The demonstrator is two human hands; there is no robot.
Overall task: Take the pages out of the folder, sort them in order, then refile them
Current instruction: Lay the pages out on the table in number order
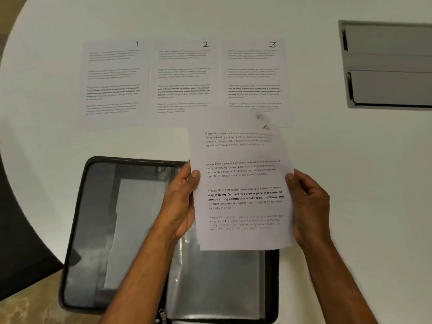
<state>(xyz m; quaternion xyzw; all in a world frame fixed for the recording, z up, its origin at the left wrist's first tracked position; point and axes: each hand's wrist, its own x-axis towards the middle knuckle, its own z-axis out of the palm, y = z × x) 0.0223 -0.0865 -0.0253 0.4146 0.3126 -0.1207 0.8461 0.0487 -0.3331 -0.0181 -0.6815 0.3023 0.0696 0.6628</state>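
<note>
A: Step in hand? Log it.

B: Sorting, mid-way by my reading. Page 1 [114, 83], page 2 [183, 81] and page 3 [254, 78] lie face up in a row on the white table [350, 183], edges touching or nearly so, at 12 o'clock from the hands. A further sheet [243, 190] is off the table, held between both hands.

A: Hand states?

B: Left hand [182, 202] grips the sheet's left edge, thumb on the face, fingers behind. Right hand [308, 206] holds the right edge the same way. Neither is free.

A: Its number?

B: Cannot tell. The top right corner is blurred, and it overlaps the lower edge of page 3.

A: Folder?

B: Open flat, zip-edged folder [145, 242] at 7 o'clock from the held sheet, just under the left hand. Its clear sleeves show; a pale sheet seems to sit in the left half, uncertain.

A: Next move calls for?

B: Judgement only: read the number, then lay the sheet at 3 o'clock of page 3 if it follows, square to the row. A recessed table hatch [388, 64] sits at 2 o'clock; keep clear of it.
</note>
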